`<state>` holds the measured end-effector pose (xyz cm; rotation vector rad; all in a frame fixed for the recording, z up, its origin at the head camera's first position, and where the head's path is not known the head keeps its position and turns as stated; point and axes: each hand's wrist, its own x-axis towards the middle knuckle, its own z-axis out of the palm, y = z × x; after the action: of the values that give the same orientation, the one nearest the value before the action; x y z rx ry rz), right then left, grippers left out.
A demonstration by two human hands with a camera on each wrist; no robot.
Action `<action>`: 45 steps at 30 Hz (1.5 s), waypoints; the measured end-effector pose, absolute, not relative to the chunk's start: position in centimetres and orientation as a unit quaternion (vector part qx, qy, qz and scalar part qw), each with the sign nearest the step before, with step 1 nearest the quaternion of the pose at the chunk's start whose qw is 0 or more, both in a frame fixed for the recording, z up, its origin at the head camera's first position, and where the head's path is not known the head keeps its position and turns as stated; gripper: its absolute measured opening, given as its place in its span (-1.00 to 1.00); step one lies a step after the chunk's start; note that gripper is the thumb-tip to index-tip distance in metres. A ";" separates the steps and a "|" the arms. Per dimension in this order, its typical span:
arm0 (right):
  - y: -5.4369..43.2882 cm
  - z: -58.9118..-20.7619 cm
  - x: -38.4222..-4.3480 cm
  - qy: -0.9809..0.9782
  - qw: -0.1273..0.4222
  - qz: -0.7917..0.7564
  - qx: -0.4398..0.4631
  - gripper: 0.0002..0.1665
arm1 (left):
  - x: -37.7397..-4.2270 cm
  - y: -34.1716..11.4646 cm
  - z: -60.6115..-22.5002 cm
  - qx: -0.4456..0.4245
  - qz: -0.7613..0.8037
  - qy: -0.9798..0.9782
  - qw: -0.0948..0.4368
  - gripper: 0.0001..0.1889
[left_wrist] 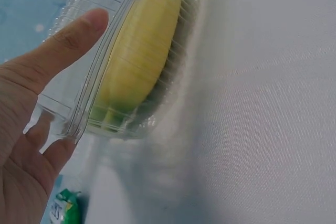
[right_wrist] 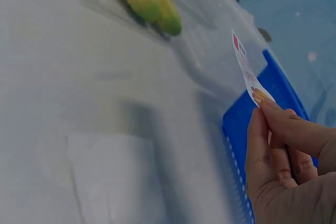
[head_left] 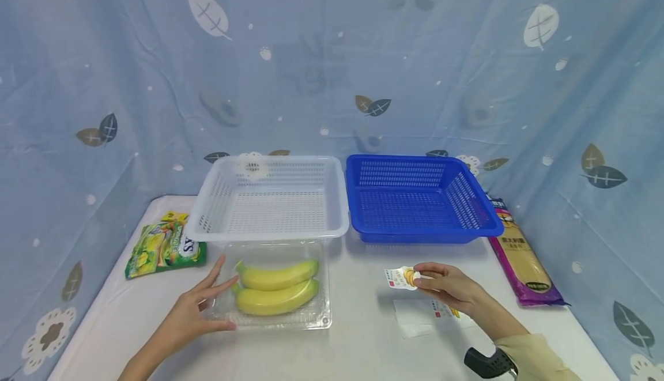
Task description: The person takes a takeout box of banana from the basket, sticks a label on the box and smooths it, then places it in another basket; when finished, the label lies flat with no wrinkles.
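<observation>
The head camera looks forward and down, far enough back to take in the white basket (head_left: pixel 270 236), blue basket (head_left: pixel 427 237) and curtain (head_left: pixel 311 81). The left wrist camera, tilted, faces the bananas (left_wrist: pixel 140 51) closely; the right one looks past the nearby card (right_wrist: pixel 244 69) across the table (right_wrist: pixel 79 87). All three views share the bananas.

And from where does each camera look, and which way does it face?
Head: worn on the head, facing forward and down at the table; left hand and right hand show.
Left wrist: worn there, facing the clear container; left hand shows at left.
Right wrist: worn there, facing the held label; right hand shows, lower right.
Head and right wrist share the held label.
</observation>
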<state>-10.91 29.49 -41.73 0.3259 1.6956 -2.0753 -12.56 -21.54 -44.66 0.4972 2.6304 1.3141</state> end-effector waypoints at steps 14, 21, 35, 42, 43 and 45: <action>23.8 -38.2 -15.0 0.634 0.227 -0.737 0.063 -0.76 | -12.6 -21.9 -44.5 0.177 0.451 0.872 0.076 -0.17; 21.3 -38.1 -16.5 0.639 0.231 -0.732 0.050 -0.73 | -12.4 -21.8 -44.6 0.176 0.451 0.872 0.071 -0.16; 17.4 -38.2 -18.3 0.635 0.255 -0.728 0.016 -0.72 | -12.3 -21.9 -45.1 0.170 0.453 0.872 0.076 -0.16; 15.5 -38.1 -19.0 0.636 0.269 -0.723 0.002 -0.73 | -12.3 -21.7 -45.0 0.182 0.462 0.865 0.071 -0.18; 15.2 -38.1 -19.1 0.638 0.271 -0.721 0.001 -0.73 | -12.3 -21.7 -45.1 0.184 0.463 0.864 0.072 -0.19; 14.8 -38.1 -19.2 0.641 0.274 -0.717 0.001 -0.72 | -12.4 -21.6 -45.1 0.187 0.464 0.863 0.070 -0.19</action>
<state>-19.24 14.76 -38.11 0.0034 1.7243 -1.9281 -12.37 -21.58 -45.15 0.5635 2.5957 1.3968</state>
